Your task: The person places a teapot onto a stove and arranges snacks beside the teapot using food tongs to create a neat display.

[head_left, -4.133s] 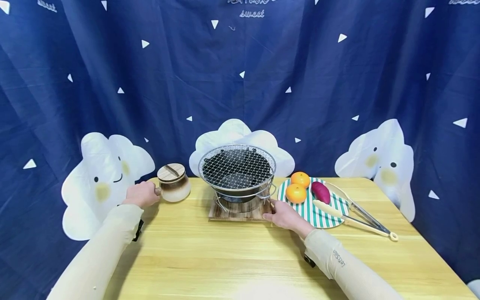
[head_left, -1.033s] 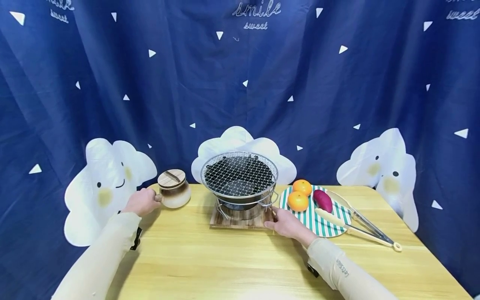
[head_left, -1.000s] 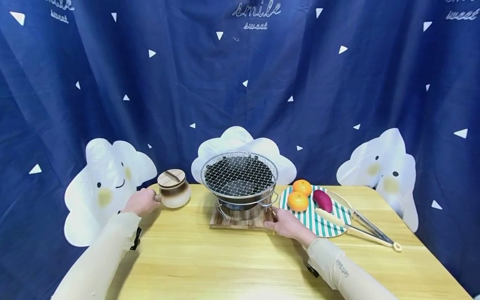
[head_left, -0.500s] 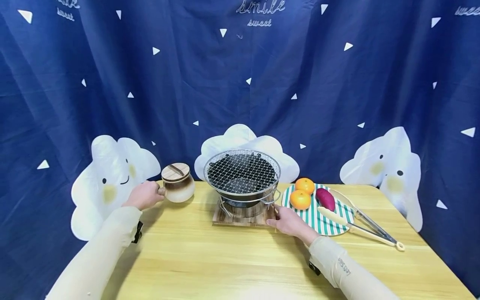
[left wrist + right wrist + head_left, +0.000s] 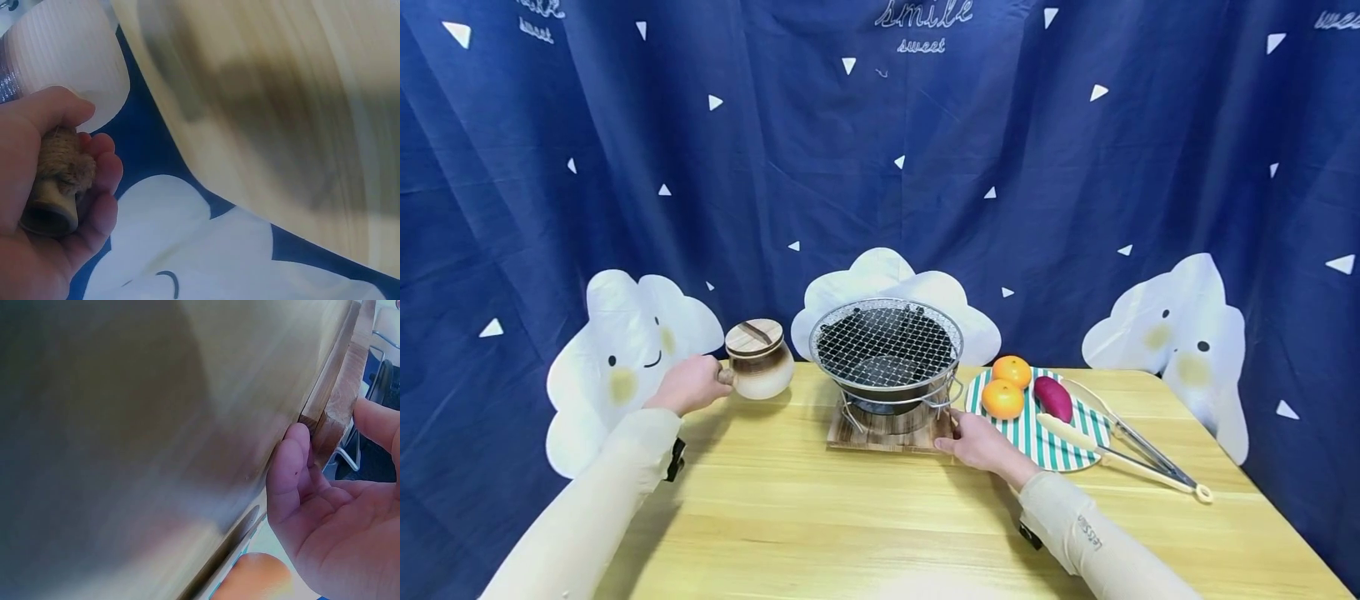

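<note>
My left hand (image 5: 691, 385) grips the handle (image 5: 59, 156) of a brown-and-cream ceramic pot (image 5: 763, 379), its fingers curled round the rope-wrapped part. A wooden lid (image 5: 754, 337) covers the pot, which hangs slightly above the table's far left edge. In the middle, a round tabletop grill (image 5: 887, 343) with a wire mesh top stands on a wooden board (image 5: 880, 440). My right hand (image 5: 981, 442) holds that board at its right front corner. The right wrist view shows the thumb on the board's upper side and fingertips at its lower edge.
Right of the grill lies a green-and-white striped plate (image 5: 1037, 450) bearing two oranges (image 5: 1003, 399) and a purple sweet potato (image 5: 1053, 400). Cream-tipped tongs (image 5: 1150, 471) rest partly across it. A blue curtain (image 5: 820, 150) hangs behind the wooden table (image 5: 820, 517).
My left hand has raised the pot a little off the table. The right hand keeps its hold on the board. The head view has shifted slightly.
</note>
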Action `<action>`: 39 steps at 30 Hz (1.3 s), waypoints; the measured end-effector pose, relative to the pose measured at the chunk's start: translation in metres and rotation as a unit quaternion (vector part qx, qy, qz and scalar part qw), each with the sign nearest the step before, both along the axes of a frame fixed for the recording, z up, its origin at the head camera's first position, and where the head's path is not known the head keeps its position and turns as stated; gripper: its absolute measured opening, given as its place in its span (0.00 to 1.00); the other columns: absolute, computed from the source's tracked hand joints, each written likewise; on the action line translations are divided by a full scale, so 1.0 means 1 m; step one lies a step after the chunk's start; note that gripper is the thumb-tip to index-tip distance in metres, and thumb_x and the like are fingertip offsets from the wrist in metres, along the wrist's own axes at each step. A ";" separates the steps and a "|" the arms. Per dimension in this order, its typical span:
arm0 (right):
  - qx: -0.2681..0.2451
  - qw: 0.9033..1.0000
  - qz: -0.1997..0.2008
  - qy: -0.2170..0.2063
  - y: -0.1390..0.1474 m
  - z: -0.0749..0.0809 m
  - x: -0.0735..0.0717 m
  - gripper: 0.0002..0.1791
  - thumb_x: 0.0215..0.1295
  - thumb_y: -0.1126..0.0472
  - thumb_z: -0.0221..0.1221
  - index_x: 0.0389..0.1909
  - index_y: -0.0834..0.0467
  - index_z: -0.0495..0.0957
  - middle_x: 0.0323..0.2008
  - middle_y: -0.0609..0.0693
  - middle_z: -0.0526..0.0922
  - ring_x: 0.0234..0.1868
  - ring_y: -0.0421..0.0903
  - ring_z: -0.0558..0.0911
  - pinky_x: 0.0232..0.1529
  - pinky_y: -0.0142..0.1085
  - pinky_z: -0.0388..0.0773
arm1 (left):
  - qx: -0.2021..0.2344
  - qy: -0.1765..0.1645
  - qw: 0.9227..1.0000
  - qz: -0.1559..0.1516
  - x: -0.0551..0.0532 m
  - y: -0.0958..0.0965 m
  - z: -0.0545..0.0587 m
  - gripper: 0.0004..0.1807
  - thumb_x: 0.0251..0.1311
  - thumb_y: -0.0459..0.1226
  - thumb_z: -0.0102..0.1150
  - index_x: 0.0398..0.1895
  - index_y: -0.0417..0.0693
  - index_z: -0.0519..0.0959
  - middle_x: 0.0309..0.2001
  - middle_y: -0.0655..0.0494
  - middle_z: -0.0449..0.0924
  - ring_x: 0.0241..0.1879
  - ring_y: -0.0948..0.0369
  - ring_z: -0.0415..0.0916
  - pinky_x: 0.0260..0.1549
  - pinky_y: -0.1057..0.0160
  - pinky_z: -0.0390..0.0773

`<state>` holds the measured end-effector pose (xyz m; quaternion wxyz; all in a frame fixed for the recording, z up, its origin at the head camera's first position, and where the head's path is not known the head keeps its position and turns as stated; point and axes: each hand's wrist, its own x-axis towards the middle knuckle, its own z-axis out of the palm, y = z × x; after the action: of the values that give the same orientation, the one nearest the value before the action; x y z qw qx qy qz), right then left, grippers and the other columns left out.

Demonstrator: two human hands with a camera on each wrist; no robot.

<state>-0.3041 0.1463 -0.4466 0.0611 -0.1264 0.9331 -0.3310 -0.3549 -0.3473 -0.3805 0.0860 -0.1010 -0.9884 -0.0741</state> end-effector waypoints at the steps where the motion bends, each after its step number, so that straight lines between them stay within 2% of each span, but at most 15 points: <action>1: -0.001 1.000 -0.001 0.000 0.000 0.000 0.000 0.36 0.67 0.54 0.66 0.72 0.63 0.65 0.27 0.49 0.80 0.27 0.45 0.76 0.33 0.40 0.72 | -0.001 0.002 1.000 0.000 0.000 0.001 0.001 0.20 0.53 0.42 0.61 0.11 0.58 0.62 0.17 0.58 0.70 0.20 0.57 0.68 0.20 0.56 0.68; 13: -0.009 1.000 -0.005 -0.006 0.001 -0.005 -0.002 0.38 0.67 0.54 0.66 0.73 0.62 0.63 0.21 0.48 0.72 0.22 0.44 0.70 0.25 0.38 0.68 | -0.018 0.020 1.000 -0.004 0.008 0.012 0.018 0.18 0.51 0.42 0.62 0.12 0.57 0.64 0.19 0.56 0.73 0.22 0.55 0.70 0.22 0.53 0.69; 17: -0.005 1.000 -0.007 -0.003 0.001 -0.006 -0.002 0.38 0.67 0.54 0.66 0.73 0.62 0.64 0.23 0.49 0.75 0.25 0.45 0.73 0.29 0.39 0.71 | -0.019 0.025 0.999 -0.008 0.009 0.015 0.021 0.17 0.50 0.42 0.63 0.12 0.56 0.65 0.20 0.56 0.72 0.22 0.55 0.69 0.23 0.53 0.70; 20: 0.002 1.000 -0.008 0.002 0.001 -0.006 -0.002 0.38 0.66 0.53 0.66 0.73 0.62 0.64 0.29 0.50 0.80 0.31 0.45 0.76 0.35 0.41 0.74 | -0.019 0.026 0.999 -0.010 0.010 0.018 0.024 0.18 0.50 0.42 0.63 0.12 0.56 0.65 0.20 0.56 0.72 0.22 0.55 0.69 0.23 0.54 0.70; 23: 0.006 1.000 -0.008 0.002 0.002 -0.005 -0.002 0.38 0.66 0.53 0.66 0.73 0.61 0.64 0.32 0.50 0.81 0.33 0.45 0.77 0.37 0.41 0.75 | -0.014 0.026 0.999 -0.012 0.012 0.021 0.029 0.18 0.50 0.41 0.63 0.12 0.56 0.65 0.19 0.56 0.72 0.21 0.56 0.69 0.22 0.55 0.69; 27: 0.002 1.000 -0.011 -0.004 0.002 -0.002 -0.002 0.39 0.67 0.53 0.66 0.73 0.62 0.63 0.24 0.49 0.76 0.26 0.45 0.74 0.29 0.40 0.71 | -0.008 0.026 1.000 -0.012 0.014 0.023 0.038 0.19 0.50 0.41 0.62 0.12 0.57 0.63 0.19 0.57 0.71 0.21 0.56 0.68 0.20 0.57 0.66; 30: 0.004 1.000 -0.010 0.002 0.002 -0.001 -0.002 0.39 0.67 0.53 0.66 0.73 0.64 0.63 0.20 0.48 0.72 0.23 0.45 0.72 0.28 0.39 0.69 | -0.009 0.022 1.000 -0.007 0.014 0.023 0.045 0.20 0.50 0.41 0.62 0.11 0.57 0.61 0.18 0.56 0.70 0.21 0.55 0.68 0.19 0.58 0.65; 35: 0.012 1.000 -0.005 0.006 0.001 -0.002 -0.002 0.39 0.66 0.52 0.66 0.72 0.65 0.63 0.23 0.48 0.76 0.29 0.46 0.75 0.34 0.39 0.71 | -0.006 0.013 1.000 -0.001 0.018 0.025 0.055 0.20 0.50 0.41 0.62 0.12 0.57 0.61 0.18 0.56 0.70 0.21 0.55 0.68 0.18 0.57 0.65; 39: 0.014 1.000 -0.001 0.010 0.001 -0.002 -0.001 0.38 0.66 0.53 0.66 0.72 0.64 0.65 0.25 0.48 0.77 0.30 0.46 0.76 0.35 0.40 0.72 | -0.004 0.016 1.000 -0.003 0.021 0.028 0.062 0.20 0.50 0.41 0.62 0.12 0.57 0.60 0.18 0.57 0.68 0.21 0.56 0.67 0.19 0.58 0.64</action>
<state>-0.3055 0.1471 -0.4491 0.0533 -0.1275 0.9385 -0.3165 -0.3336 -0.3197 -0.3182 0.1007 -0.1058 -0.9869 -0.0687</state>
